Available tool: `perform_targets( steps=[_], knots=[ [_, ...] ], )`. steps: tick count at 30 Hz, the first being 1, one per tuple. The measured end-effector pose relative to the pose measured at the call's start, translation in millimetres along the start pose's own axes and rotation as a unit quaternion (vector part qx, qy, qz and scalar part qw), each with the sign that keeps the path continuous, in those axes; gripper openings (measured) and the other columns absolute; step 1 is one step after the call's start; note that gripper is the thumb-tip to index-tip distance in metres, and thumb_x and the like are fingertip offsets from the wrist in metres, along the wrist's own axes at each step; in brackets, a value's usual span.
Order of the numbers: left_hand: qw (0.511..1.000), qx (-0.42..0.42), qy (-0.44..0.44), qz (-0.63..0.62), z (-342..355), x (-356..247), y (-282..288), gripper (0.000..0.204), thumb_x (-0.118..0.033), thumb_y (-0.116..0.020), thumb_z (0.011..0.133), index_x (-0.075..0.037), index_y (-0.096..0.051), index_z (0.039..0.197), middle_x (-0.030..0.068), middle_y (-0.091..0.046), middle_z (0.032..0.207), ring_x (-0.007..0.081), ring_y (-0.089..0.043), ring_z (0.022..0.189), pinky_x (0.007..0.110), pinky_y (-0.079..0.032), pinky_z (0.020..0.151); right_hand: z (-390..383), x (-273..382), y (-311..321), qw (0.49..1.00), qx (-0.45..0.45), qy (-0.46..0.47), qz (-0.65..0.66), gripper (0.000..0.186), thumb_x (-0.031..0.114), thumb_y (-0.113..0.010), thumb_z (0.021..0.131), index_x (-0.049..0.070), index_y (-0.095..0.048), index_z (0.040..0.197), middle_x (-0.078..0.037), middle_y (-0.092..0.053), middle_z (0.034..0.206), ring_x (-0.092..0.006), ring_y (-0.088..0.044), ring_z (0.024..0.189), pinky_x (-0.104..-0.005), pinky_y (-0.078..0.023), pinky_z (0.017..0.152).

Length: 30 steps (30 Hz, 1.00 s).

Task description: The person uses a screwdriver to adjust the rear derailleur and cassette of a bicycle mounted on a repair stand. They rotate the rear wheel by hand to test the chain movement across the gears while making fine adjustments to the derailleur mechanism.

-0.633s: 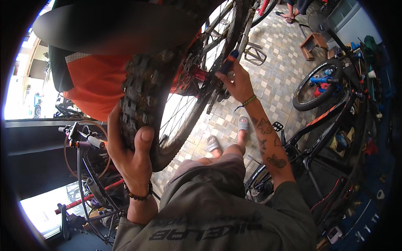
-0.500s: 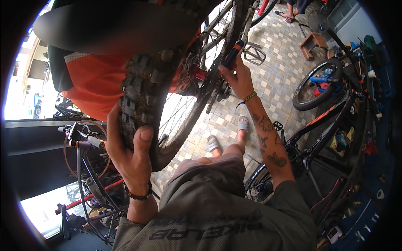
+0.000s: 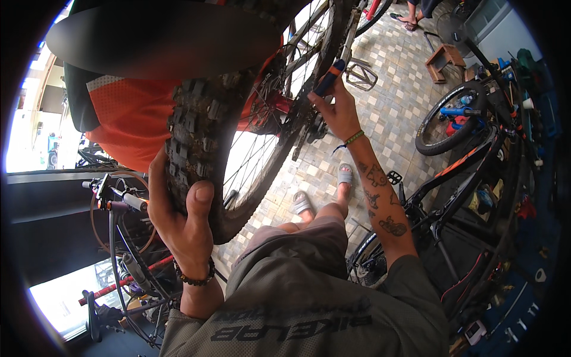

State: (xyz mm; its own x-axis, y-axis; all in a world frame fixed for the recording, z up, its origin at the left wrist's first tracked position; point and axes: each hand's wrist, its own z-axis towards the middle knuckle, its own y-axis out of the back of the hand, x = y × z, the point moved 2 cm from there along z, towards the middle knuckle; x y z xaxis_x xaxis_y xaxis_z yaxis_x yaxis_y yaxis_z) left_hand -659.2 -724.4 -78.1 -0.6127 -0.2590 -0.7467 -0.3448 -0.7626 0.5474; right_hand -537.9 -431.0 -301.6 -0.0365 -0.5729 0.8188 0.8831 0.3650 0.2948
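My left hand point(image 3: 181, 220) grips a knobby black bicycle tire point(image 3: 199, 125) at its lower part, thumb on the tread. My right hand point(image 3: 338, 112) is closed on a dark blue and orange handled tool point(image 3: 330, 77), held beside the chain point(image 3: 300, 116) and the wheel's red hub point(image 3: 279, 102). The tool's far end is too small to make out. A metal pedal point(image 3: 361, 76) hangs just right of that hand. An orange and dark fabric point(image 3: 125, 119) lies behind the tire; part of it is blurred out.
A black and orange bike point(image 3: 452, 166) stands at right, near a loose wheel point(image 3: 425, 137) and a wooden stool point(image 3: 445, 62). Bikes point(image 3: 122, 226) crowd the left. Another person's sandalled foot point(image 3: 409, 25) is at the top, on the tiled floor point(image 3: 386, 101).
The tire and my left hand have shifted slightly left. My right hand with the tool has risen a little along the chain, mostly in the first tenth of a second.
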Motion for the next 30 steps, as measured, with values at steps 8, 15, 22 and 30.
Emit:
perform_targets(
  steps=[8, 15, 22, 30],
  knots=[
    [1.0, 0.004, -0.005, -0.006, 2, -2, -2, 0.088, -0.059, -0.08, 0.093, 0.005, -0.058, 0.149, 0.0189, -0.072, 0.124, 0.0271, -0.069, 0.115, 0.041, -0.051, 0.104, -7, 8, -2, 0.997, 0.053, -0.041, 0.038, 0.049, 0.03, -0.08, 0.101, 0.001, -0.056, 0.132, -0.014, -0.076, 0.099, -0.025, -0.08, 0.086, -0.0354, -0.065, 0.068],
    [1.0, 0.003, 0.004, -0.018, 1, 2, -1, 0.087, -0.054, -0.082, 0.093, 0.005, -0.056, 0.15, 0.0188, -0.073, 0.126, 0.0265, -0.069, 0.116, 0.041, -0.051, 0.105, -8, -2, 0, 0.991, 0.051, -0.087, 0.092, 0.047, 0.033, -0.079, 0.102, 0.002, -0.056, 0.128, -0.011, -0.077, 0.092, -0.0225, -0.079, 0.081, -0.0326, -0.061, 0.066],
    [1.0, 0.012, 0.001, -0.013, 1, 1, 0, 0.088, -0.055, -0.082, 0.093, 0.006, -0.056, 0.151, 0.0193, -0.073, 0.127, 0.027, -0.069, 0.116, 0.041, -0.05, 0.106, -9, -10, -4, 0.995, 0.004, -0.062, 0.077, 0.053, 0.03, -0.082, 0.101, -0.001, -0.055, 0.134, -0.012, -0.076, 0.098, -0.0212, -0.078, 0.085, -0.0346, -0.062, 0.067],
    [1.0, 0.006, -0.003, -0.013, 3, 1, -1, 0.09, -0.057, -0.083, 0.092, 0.006, -0.056, 0.15, 0.0201, -0.072, 0.128, 0.0275, -0.068, 0.118, 0.041, -0.05, 0.106, -24, 0, -6, 0.998, 0.041, 0.046, 0.016, 0.046, 0.016, -0.086, 0.095, -0.001, -0.059, 0.129, -0.014, -0.074, 0.106, -0.0242, -0.079, 0.094, -0.035, -0.066, 0.075]
  ],
)
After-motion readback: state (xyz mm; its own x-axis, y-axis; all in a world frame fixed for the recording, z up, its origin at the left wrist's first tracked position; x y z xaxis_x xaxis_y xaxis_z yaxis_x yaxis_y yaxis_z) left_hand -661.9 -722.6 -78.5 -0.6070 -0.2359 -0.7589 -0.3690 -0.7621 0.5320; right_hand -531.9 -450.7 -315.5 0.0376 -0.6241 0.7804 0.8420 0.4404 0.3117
